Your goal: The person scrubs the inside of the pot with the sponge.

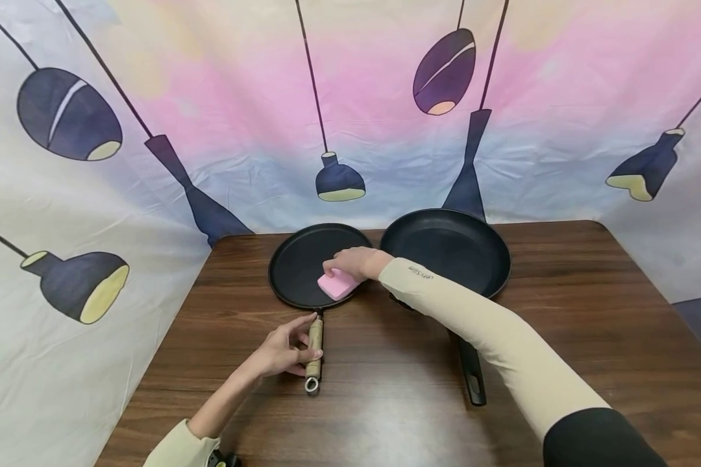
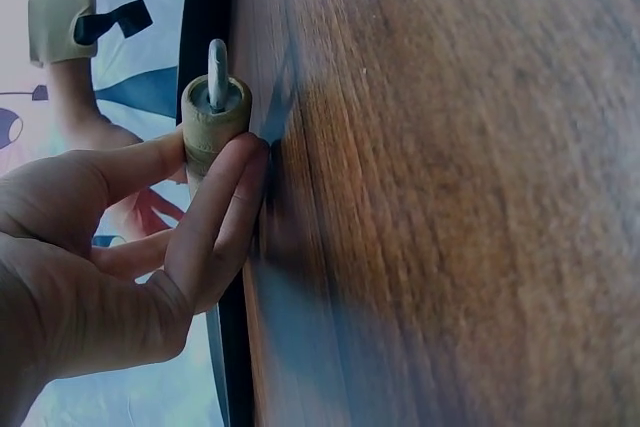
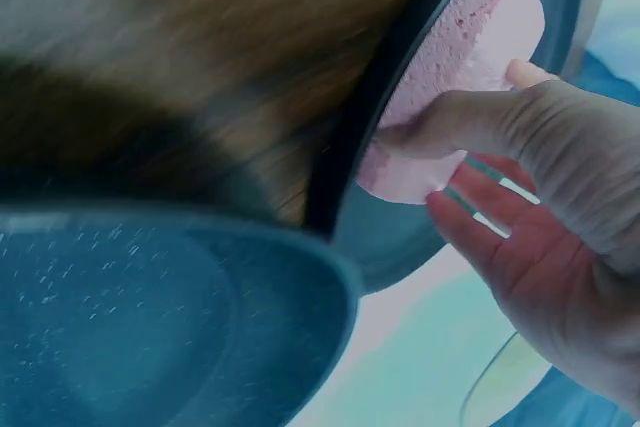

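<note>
A flat black round griddle pan [image 1: 304, 266] lies on the wooden table, its wooden handle [image 1: 315, 347] pointing toward me with a metal ring at the end. My left hand [image 1: 283, 349] holds that handle between thumb and fingers; the left wrist view shows the grip near the handle's ring end. My right hand [image 1: 356, 261] grips a pink sponge [image 1: 337, 284] over the near right part of the griddle pan. In the right wrist view the porous sponge [image 3: 450, 67] sits at the pan's rim, thumb on one side and fingers on the other.
A deeper black frying pan [image 1: 444, 243] stands right of the griddle pan, their rims close together. Its black handle [image 1: 472, 376] points toward me, and my right sleeve [image 1: 479, 324] crosses over it. Behind the wooden table [image 1: 385, 402] hangs a cloth [image 1: 239, 130] printed with lamps.
</note>
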The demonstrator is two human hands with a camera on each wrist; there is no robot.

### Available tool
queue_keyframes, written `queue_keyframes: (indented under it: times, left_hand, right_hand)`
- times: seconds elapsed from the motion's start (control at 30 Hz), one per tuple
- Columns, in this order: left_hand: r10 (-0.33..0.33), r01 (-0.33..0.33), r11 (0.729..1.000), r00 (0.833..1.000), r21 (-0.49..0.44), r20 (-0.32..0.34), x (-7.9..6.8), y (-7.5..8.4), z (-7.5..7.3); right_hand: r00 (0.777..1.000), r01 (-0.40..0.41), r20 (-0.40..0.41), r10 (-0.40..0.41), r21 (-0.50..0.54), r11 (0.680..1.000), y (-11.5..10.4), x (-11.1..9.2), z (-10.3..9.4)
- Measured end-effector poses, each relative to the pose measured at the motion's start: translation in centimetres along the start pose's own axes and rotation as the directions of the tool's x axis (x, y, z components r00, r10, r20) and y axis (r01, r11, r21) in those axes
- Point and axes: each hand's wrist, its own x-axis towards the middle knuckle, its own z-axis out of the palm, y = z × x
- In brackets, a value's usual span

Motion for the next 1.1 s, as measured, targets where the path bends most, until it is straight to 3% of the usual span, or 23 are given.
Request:
queue_keyframes:
  times: [0.17, 0.43, 0.67, 0.87, 1.1]
  left_hand:
    - [0.019, -0.019, 1.0, 1.0, -0.008, 0.012, 0.2, 0.0, 0.3]
    - [0.026, -0.026, 1.0, 0.999, -0.005, 0.021, 0.5, 0.2, 0.4]
    - [0.024, -0.024, 1.0, 1.0, -0.003, 0.01, 1.0, 0.4, 0.1]
    - [0.007, -0.007, 1.0, 1.0, 0.008, 0.015, 1.1, 0.5, 0.1]
    - [0.0, 0.0, 1.0, 1.0, -0.013, 0.015, 0.3, 0.0, -0.1]
  right_hand:
    - [0.999, -0.038, -0.015, 0.039, 0.083, 0.996, 1.8, -0.2, 0.2]
    - [0.985, -0.16, -0.03, 0.168, 0.189, 0.969, 3.5, -0.2, -0.1]
    - [0.981, -0.176, -0.039, 0.192, 0.257, 0.95, 3.9, 0.0, 0.0]
    - [0.993, -0.103, -0.041, 0.113, 0.205, 0.973, 2.6, -0.3, 0.4]
    - [0.996, 0.022, -0.088, -0.008, 0.16, 0.987, -1.3, 0.5, 1.0]
